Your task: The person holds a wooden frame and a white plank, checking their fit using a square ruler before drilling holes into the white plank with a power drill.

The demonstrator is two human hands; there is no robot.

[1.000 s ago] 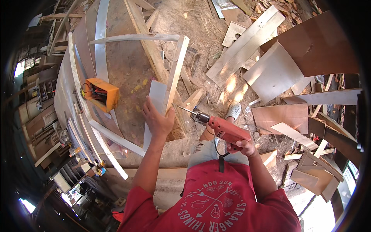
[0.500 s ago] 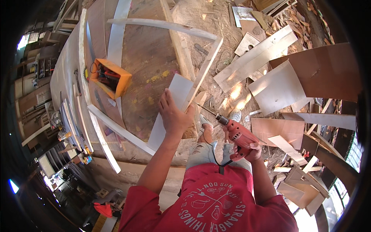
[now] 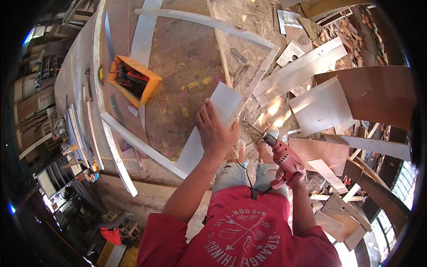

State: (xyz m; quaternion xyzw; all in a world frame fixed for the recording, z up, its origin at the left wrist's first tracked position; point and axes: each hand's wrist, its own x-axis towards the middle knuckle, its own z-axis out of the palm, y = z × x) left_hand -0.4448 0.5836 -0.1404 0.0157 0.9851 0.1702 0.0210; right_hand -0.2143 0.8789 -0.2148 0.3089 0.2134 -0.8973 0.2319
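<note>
Right hand (image 3: pixel 291 174) is gripping a red drill (image 3: pixel 281 153) by the handle, fingers clenched round it, bit pointing up-left toward the edge of a white board (image 3: pixel 209 127). Black cord is running from the drill back toward the body. Left hand (image 3: pixel 215 131) is lying flat on that white board, palm down, fingers spread, pressing it w/ nothing grasped. The board is sitting at the near edge of a big brown workbench (image 3: pixel 182 58), slanting from the bench edge up toward the middle.

Knees in pale shorts are showing btwn the two arms, right below the board.

Just past the board a thin white strip (image 3: pixel 255 82) is leaning diagonally, touching the board's far corner and crowding the drill's path. Another white strip (image 3: pixel 138 142) is lying along the bench edge to the left. Further back an orange toolbox (image 3: pixel 133 80) is sitting open on the bench, well apart from the hands.

Off to the right the floor is cluttered w/ board offcuts (image 3: pixel 322 107), white and brown, lying on sawdust. Shelves (image 3: pixel 49 66) of stuff far left, too small to make out.
</note>
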